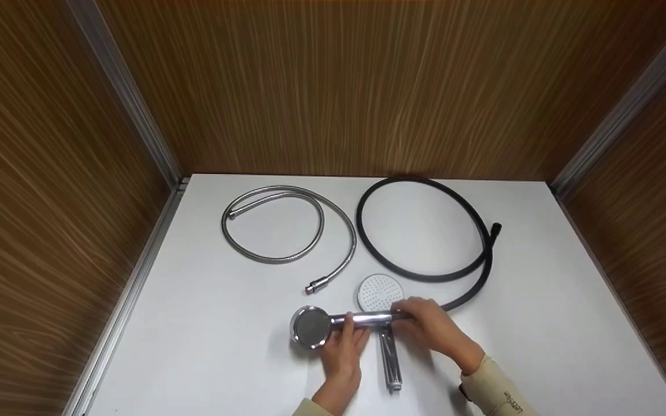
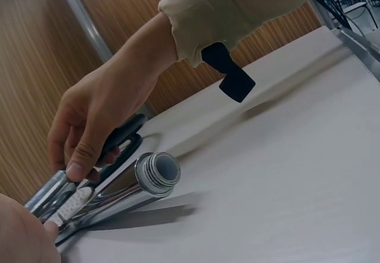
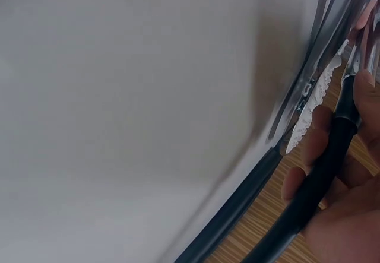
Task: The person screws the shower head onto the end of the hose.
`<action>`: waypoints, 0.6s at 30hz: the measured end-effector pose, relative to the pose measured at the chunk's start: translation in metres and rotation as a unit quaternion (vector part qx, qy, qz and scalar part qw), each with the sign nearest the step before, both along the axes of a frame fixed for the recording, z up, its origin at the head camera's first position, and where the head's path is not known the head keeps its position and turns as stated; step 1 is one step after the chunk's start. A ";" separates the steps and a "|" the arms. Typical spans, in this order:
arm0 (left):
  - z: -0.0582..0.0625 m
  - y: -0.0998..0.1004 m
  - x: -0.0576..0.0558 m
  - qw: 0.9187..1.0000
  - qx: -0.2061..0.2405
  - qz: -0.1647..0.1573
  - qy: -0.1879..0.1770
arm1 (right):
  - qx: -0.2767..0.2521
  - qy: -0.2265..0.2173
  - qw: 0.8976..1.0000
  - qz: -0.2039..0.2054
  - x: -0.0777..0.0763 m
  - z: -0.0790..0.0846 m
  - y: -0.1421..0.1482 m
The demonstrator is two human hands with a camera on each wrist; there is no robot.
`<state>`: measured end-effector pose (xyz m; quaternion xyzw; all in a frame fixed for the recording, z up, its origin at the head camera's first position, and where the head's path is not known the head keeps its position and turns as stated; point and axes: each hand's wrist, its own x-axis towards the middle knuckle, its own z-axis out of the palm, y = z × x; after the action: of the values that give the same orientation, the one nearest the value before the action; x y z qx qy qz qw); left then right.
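Observation:
A chrome shower head (image 1: 312, 328) with a dark round face lies sideways in my left hand (image 1: 342, 353), whose fingers grip its handle. At the handle's right end my right hand (image 1: 428, 328) pinches the end of the black shower hose (image 3: 320, 174), which meets the handle there. Beneath the handle, a second shower head (image 1: 380, 290) with a white dotted face rests on the table. Its chrome handle (image 1: 391, 361) points toward me, and its threaded end (image 2: 162, 171) shows in the left wrist view. How far the hose is screwed on cannot be told.
A silver metal shower hose (image 1: 275, 261) lies coiled at the back left of the white table (image 1: 206, 341). The rest of the black hose loops at the back right. Wood-grain panels (image 1: 333, 86) stand behind and at both sides.

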<state>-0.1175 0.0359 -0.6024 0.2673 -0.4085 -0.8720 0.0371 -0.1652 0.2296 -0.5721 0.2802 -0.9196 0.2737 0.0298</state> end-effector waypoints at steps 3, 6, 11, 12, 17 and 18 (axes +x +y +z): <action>-0.001 -0.001 0.003 1.000 0.008 -0.009 -0.006 | 0.008 -0.006 1.000 -0.004 0.001 -0.001 0.000; -0.002 -0.003 0.005 0.999 0.020 -0.025 -0.010 | 0.011 -0.010 1.000 -0.006 0.002 -0.003 -0.001; -0.005 -0.004 0.009 0.998 0.044 -0.039 -0.013 | 0.003 -0.002 1.000 0.007 0.002 -0.006 -0.001; -0.005 -0.004 0.010 0.998 0.047 -0.039 -0.012 | 0.002 0.001 1.000 0.009 0.002 -0.007 -0.001; -0.004 -0.005 0.011 0.998 0.054 -0.039 -0.019 | 0.009 -0.008 1.000 0.003 0.002 -0.006 0.000; -0.004 -0.005 0.011 0.997 0.054 -0.042 -0.021 | 0.010 -0.011 1.000 0.002 0.002 -0.006 0.000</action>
<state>-0.1060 0.0313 -0.6065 0.2698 -0.3725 -0.8877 -0.0221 -0.1634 0.2298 -0.5782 0.2792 -0.9220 0.2679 0.0167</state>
